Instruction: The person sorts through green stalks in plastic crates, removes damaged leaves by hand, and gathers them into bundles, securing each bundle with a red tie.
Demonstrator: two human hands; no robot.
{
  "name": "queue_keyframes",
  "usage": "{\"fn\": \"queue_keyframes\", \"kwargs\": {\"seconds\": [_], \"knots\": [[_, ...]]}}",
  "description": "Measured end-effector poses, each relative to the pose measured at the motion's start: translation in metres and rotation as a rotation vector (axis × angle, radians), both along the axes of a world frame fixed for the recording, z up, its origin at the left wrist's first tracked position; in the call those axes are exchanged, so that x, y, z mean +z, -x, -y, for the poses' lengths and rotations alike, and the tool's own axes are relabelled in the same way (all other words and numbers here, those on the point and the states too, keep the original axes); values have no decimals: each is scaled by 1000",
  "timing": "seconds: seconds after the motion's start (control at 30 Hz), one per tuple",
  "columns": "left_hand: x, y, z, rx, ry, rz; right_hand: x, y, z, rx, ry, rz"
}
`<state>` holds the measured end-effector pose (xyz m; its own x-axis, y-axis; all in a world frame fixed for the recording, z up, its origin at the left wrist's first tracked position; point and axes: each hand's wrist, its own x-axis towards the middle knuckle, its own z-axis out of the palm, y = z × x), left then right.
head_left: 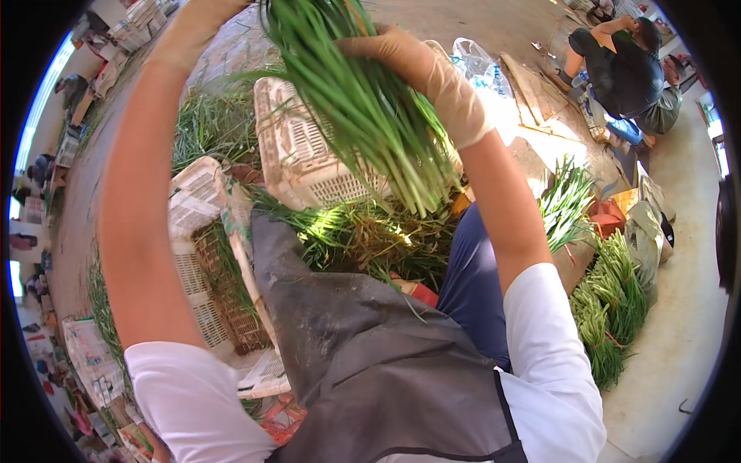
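Observation:
A large bunch of garlic chives (363, 100) is raised in front of me, its dark leaves toward the top edge and its pale stem ends hanging down. My right hand (417, 65), in a thin pale glove, is closed on the bunch from its right side. My left hand (202, 27), gloved too, is at the top edge beside the leafy end. Its fingers run out of the picture, so their grip is hidden. Behind the bunch stands an upturned white plastic crate (289, 147). Below the stem ends lies a heap of loose leaves and trimmings (386, 239).
Left of my knee is a dirty white crate (201, 262) with greens in it. Tied chive bundles (610, 309) lie at my right by the wall. A clear plastic bag (475, 65) sits beyond my right hand. Another person (621, 73) crouches at the far right.

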<state>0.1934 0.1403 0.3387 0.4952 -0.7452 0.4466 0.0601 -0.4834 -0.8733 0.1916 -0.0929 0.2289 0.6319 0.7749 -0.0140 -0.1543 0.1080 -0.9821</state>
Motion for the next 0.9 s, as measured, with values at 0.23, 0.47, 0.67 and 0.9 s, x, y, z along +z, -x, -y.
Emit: {"fn": "queue_keyframes", "kwargs": {"seconds": [0.23,0.47,0.67,0.9], "knots": [[-131,-13,-2,-119,613,-354,-157,-112,17,-324,1047,596],[-274,219,-69,163,1801,-732,-167,-81,20,-499,824,576],[-331,437,-97,406,2367,-439,-143,-37,10,-401,1220,1008],[-403,591,-92,830,2561,-322,-104,-61,-30,-387,949,1169]]}}
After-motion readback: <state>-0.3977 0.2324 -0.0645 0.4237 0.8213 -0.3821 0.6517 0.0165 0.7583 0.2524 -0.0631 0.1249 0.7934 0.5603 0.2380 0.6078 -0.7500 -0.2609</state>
